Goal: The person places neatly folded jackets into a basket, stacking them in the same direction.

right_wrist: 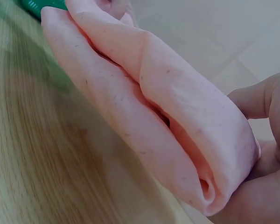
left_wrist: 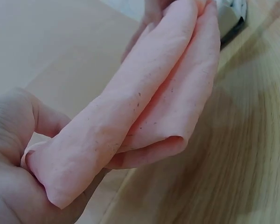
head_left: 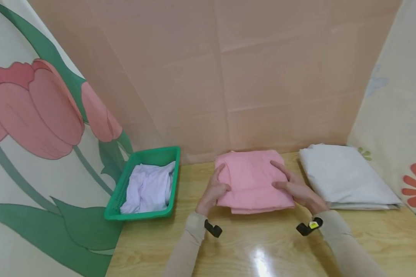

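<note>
A folded pink cloth [head_left: 251,181] is between my two hands, near the back of the table. My left hand [head_left: 213,192] grips its left side, with the thumb over the near left part. On the opposite side my right hand [head_left: 296,188] holds the right edge, its thumb on top. Both wrist views show the layered near fold of the cloth [left_wrist: 130,102], which seems raised off the wood. In the right wrist view, the fingers [right_wrist: 252,200] pass beneath the cloth and are partly hidden.
A green basket [head_left: 176,161] with a crumpled pale lilac cloth [head_left: 147,188] inside stands to the left. Folded white sheeting [head_left: 346,177] lies at the right, close to my right hand. A beige hanging [head_left: 228,77] borders the back of the wooden table [head_left: 235,246].
</note>
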Demonstrator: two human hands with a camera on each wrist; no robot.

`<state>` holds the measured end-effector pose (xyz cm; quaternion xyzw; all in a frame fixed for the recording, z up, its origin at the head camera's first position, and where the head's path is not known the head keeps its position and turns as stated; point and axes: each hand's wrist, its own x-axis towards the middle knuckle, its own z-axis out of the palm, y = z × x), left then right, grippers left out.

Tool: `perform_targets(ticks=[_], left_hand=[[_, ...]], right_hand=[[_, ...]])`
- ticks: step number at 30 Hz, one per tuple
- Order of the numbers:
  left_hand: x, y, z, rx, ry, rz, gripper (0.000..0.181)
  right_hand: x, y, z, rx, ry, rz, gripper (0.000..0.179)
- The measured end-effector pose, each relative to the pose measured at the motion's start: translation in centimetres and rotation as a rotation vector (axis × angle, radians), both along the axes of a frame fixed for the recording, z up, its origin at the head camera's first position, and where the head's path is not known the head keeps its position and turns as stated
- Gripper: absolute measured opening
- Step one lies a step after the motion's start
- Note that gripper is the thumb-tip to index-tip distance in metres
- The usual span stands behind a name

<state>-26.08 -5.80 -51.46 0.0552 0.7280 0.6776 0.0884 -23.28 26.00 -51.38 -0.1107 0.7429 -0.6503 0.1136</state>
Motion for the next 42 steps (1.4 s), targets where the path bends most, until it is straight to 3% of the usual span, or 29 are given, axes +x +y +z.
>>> perform_targets(ticks=[11, 17, 25, 32, 42], left_hand=[[0.3, -2.1, 1.3, -0.03, 0.05, 0.05, 0.105], [0.5, -3.5, 2.2, -0.031, 0.047, 0.075, 0.101], [0.7, -5.3, 3.5, -0.023, 0.084, 0.076, 0.095], [0.8, -6.8, 4.1, -0.042, 0.125, 0.113, 0.094], [0.2, -9.0, 5.0, -0.053, 0.128, 0.147, 0.093]], right_hand=[[-0.6, -2.0, 0.7, 0.023, 0.007, -0.022, 0.082], [-1.0, -3.3, 1.2, -0.039, -0.016, -0.011, 0.081], [-1.5, -4.9, 1.9, -0.094, -0.015, 0.023, 0.079], [-2.0, -6.4, 2.4, -0.132, -0.009, 0.052, 0.078], [-2.7, -8.4, 3.5, -0.115, 0.02, 0.063, 0.076]])
